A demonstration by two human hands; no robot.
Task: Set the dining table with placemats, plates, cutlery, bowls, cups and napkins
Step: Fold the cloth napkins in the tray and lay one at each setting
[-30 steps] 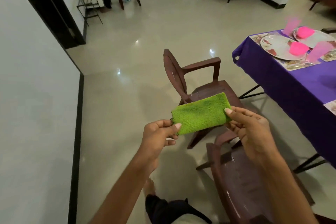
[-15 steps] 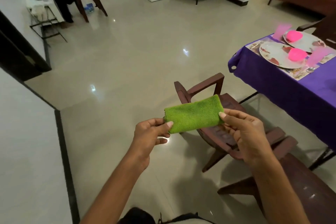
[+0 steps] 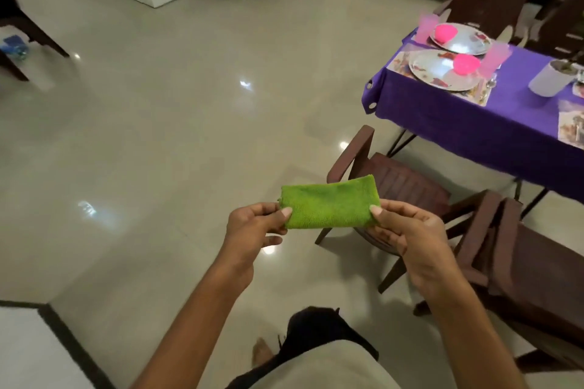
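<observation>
Napkin: a folded green napkin (image 3: pixel 328 205), fuzzy cloth, held flat and level in the air in front of the person, well short of the table.
Left grip: the left hand (image 3: pixel 252 227) pinches the napkin's left end, thumb on top at the edge, the other fingers curled underneath.
Right grip: the right hand (image 3: pixel 410 237) pinches the right end the same way, thumb tip on the upper face, fingers folded below the cloth.
Napkin to grips: it spans the gap between the two hands, stretched straight, its long side running left to right.
Below the napkin: a dark brown chair (image 3: pixel 395 186) stands on the floor just under and behind it, and a second brown chair (image 3: pixel 521 268) stands to the right, near the right forearm.
Table: a table (image 3: pixel 474 123) under a purple cloth stands up and to the right, well apart from the hands.
Place settings: two plates (image 3: pixel 439 69) lie on printed placemats (image 3: pixel 474 95) at the table's far left corner, each carrying a pink bowl (image 3: pixel 466 64); pink cups (image 3: pixel 496 57) stand beside them, and cutlery (image 3: pixel 489 82) lies by the nearer plate.
Other table item: a white pot (image 3: pixel 550 79) stands further right.
Floor: glossy beige tiles (image 3: pixel 189 104) with light reflections.
</observation>
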